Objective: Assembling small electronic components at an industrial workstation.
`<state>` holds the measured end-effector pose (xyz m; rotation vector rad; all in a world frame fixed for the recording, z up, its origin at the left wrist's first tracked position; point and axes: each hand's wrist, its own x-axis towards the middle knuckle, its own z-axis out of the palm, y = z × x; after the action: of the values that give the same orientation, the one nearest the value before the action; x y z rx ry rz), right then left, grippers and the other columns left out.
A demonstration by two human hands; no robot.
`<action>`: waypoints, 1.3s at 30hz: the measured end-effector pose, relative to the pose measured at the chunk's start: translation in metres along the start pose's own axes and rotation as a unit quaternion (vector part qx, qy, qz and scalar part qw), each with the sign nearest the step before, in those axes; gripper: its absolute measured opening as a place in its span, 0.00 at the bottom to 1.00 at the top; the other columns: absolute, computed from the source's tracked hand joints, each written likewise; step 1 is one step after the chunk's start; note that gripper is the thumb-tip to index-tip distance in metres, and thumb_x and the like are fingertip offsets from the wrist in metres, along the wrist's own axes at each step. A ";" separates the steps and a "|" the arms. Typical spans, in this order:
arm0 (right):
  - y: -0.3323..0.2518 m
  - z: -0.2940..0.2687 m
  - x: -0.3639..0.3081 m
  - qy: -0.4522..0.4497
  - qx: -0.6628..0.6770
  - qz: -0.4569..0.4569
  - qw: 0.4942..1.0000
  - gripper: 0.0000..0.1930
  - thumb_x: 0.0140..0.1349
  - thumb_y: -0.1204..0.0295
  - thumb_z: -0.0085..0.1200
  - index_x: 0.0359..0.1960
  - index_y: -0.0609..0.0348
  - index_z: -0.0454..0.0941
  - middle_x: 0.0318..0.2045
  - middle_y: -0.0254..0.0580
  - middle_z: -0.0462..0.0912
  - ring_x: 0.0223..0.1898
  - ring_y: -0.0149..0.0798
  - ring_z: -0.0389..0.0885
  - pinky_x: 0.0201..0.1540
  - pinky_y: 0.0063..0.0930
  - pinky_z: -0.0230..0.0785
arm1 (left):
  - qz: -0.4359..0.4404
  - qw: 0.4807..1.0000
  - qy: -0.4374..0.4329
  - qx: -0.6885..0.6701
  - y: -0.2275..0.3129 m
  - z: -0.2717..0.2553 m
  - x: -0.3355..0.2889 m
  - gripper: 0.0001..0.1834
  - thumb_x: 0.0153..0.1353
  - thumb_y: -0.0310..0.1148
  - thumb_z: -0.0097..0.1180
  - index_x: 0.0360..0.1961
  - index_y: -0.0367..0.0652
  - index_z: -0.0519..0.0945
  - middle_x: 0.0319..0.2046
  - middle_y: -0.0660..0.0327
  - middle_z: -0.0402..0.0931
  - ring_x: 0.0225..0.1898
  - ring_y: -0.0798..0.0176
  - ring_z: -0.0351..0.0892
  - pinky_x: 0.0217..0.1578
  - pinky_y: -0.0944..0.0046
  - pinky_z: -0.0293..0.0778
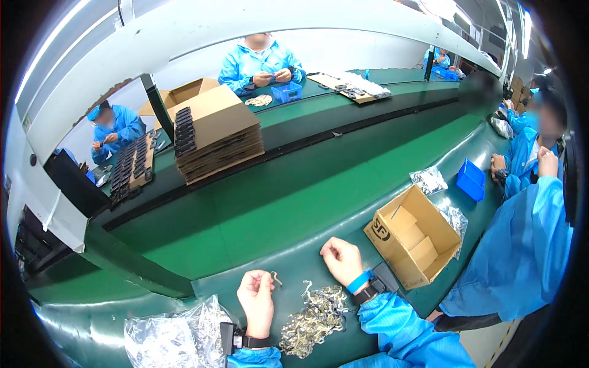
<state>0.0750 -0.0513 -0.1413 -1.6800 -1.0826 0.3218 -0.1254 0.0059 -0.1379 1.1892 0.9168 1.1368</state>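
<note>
My left hand (256, 297) is closed in a pinch, with a small bent metal piece (277, 278) sticking out at its fingertips. To the right of it my right hand (342, 260) hangs over the bench with curled fingers; whatever they hold, if anything, is hidden. Between my forearms lies a loose pile of small brass-and-silver metal pieces (314, 322) on the green bench top (215, 285). A clear plastic bag (175, 337) full of small shiny parts rests left of my left wrist.
Right of my right hand stands an open cardboard box (414, 236). Beyond it are a bag of parts (429, 181) and a blue bin (471, 180). A green conveyor belt (276, 208) runs ahead, with stacked cardboard (218, 138) across it. A co-worker (515, 239) sits close at right.
</note>
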 end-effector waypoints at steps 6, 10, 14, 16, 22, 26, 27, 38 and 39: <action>0.021 0.002 0.003 0.028 0.115 0.046 0.992 0.06 0.61 0.78 0.50 0.26 0.62 0.76 0.18 0.29 0.76 0.22 0.19 0.71 0.25 0.17 0.64 | 0.032 0.999 0.010 -0.011 -0.006 0.010 0.004 0.04 0.65 0.29 0.53 0.34 0.40 0.74 0.27 0.67 0.75 0.24 0.77 0.71 0.24 0.78 0.65; 0.009 -0.007 0.003 0.006 0.130 0.087 0.988 0.07 0.63 0.77 0.48 0.26 0.62 0.75 0.20 0.31 0.76 0.23 0.21 0.73 0.27 0.17 0.65 | 0.027 0.999 0.024 -0.010 -0.004 0.009 0.005 0.05 0.66 0.30 0.52 0.36 0.39 0.74 0.28 0.66 0.74 0.26 0.77 0.71 0.26 0.77 0.67; 0.015 -0.005 0.004 0.012 0.145 0.095 0.985 0.08 0.64 0.75 0.47 0.26 0.60 0.74 0.19 0.31 0.76 0.22 0.22 0.72 0.24 0.17 0.65 | 0.040 0.999 0.021 0.005 -0.004 0.010 0.006 0.06 0.66 0.30 0.52 0.37 0.38 0.73 0.30 0.65 0.75 0.29 0.75 0.73 0.28 0.75 0.71; 0.014 -0.005 0.005 0.014 0.144 0.108 0.984 0.08 0.64 0.74 0.47 0.26 0.59 0.74 0.19 0.31 0.76 0.20 0.21 0.71 0.22 0.16 0.64 | 0.050 0.997 0.057 -0.006 -0.006 0.012 0.007 0.05 0.63 0.28 0.54 0.33 0.37 0.75 0.25 0.64 0.78 0.24 0.75 0.75 0.27 0.73 0.72; 0.015 -0.006 0.006 0.013 0.152 0.108 0.982 0.09 0.65 0.73 0.47 0.26 0.59 0.74 0.19 0.30 0.76 0.20 0.21 0.71 0.22 0.16 0.64 | 0.057 0.997 0.059 0.005 -0.009 0.012 0.006 0.04 0.63 0.28 0.54 0.33 0.38 0.75 0.26 0.63 0.78 0.25 0.74 0.75 0.28 0.73 0.72; 0.013 -0.007 0.001 0.018 0.139 0.104 0.985 0.09 0.66 0.74 0.46 0.27 0.59 0.74 0.20 0.31 0.76 0.22 0.22 0.73 0.24 0.17 0.66 | 0.035 0.998 0.047 -0.029 -0.005 0.013 0.002 0.05 0.64 0.29 0.54 0.34 0.38 0.75 0.27 0.65 0.75 0.27 0.75 0.73 0.28 0.74 0.71; 0.011 -0.008 0.000 0.021 0.142 0.104 0.984 0.08 0.65 0.75 0.46 0.27 0.60 0.74 0.20 0.32 0.76 0.23 0.23 0.73 0.26 0.18 0.66 | 0.020 0.999 0.024 -0.014 -0.003 0.011 0.001 0.05 0.66 0.29 0.52 0.35 0.39 0.73 0.29 0.65 0.74 0.28 0.76 0.72 0.27 0.76 0.70; 0.023 0.007 0.006 0.014 0.110 0.055 0.992 0.04 0.60 0.75 0.48 0.29 0.60 0.75 0.19 0.33 0.76 0.23 0.23 0.73 0.27 0.22 0.67 | 0.026 0.999 0.023 0.028 -0.014 0.004 0.010 0.04 0.66 0.28 0.49 0.34 0.40 0.71 0.25 0.67 0.68 0.24 0.77 0.64 0.24 0.78 0.61; 0.023 0.005 0.006 0.010 0.106 0.055 0.993 0.05 0.62 0.74 0.49 0.29 0.61 0.75 0.20 0.31 0.76 0.24 0.21 0.73 0.27 0.20 0.67 | 0.036 0.998 0.019 0.045 -0.018 0.003 0.013 0.04 0.67 0.29 0.48 0.34 0.41 0.71 0.24 0.69 0.67 0.23 0.78 0.63 0.22 0.78 0.59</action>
<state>0.0866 -0.0444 -0.1616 -1.5526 -0.9101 0.4737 -0.1171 0.0176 -0.1550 1.2861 0.9684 1.1910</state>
